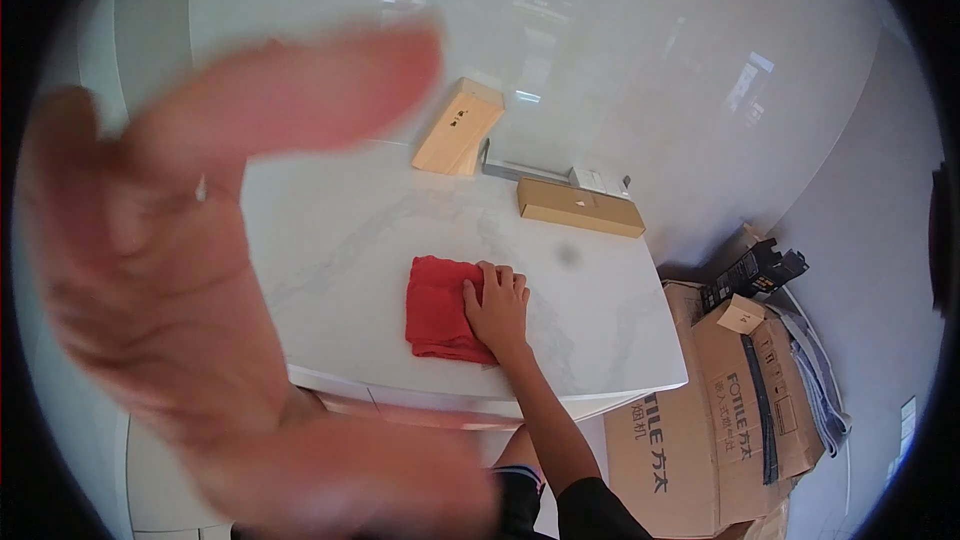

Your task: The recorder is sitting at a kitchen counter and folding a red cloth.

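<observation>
My left hand is raised close to the camera, large and blurred, filling the left side of the view. Its fingers and thumb are spread in a wide curve with nothing between them. A folded red cloth lies on the white marble-patterned countertop. At the cloth's right edge rests my right hand, thumb on the fabric and fingers bent over the side. Part of the counter's left side is hidden behind my left hand.
Against the glossy wall lean light wooden blocks or boxes. To their right lie a long brown carton and a small white box. Large cardboard boxes stand beyond the counter's right edge, with a black printed box on top.
</observation>
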Demonstrator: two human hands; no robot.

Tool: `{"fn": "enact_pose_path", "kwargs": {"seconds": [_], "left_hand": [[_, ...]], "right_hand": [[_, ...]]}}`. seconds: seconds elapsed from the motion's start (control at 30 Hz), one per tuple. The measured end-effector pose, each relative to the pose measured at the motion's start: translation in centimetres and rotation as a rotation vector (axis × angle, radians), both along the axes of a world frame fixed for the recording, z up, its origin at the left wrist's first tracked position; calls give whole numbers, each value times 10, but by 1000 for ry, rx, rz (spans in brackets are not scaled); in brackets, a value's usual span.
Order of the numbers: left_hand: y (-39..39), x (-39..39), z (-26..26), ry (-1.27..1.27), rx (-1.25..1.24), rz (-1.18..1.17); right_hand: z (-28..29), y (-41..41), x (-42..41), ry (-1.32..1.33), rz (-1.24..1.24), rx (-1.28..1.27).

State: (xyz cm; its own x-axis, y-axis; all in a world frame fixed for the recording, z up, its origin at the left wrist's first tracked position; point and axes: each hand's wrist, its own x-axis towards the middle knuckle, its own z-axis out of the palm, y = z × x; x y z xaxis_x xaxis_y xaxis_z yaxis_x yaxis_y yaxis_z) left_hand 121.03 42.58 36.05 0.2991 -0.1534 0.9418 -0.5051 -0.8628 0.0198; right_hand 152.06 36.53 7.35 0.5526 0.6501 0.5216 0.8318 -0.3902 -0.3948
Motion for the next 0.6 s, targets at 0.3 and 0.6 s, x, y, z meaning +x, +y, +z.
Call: {"fn": "enact_pose_path", "kwargs": {"seconds": [0.3,0.6], "left_hand": [[13,103,-234,811,-498,648],[26,141,-235,567,-357,500]], "right_hand": [[1,3,-6,-2,23,22],[4,-8,-1,-27,-8,-15]]}}
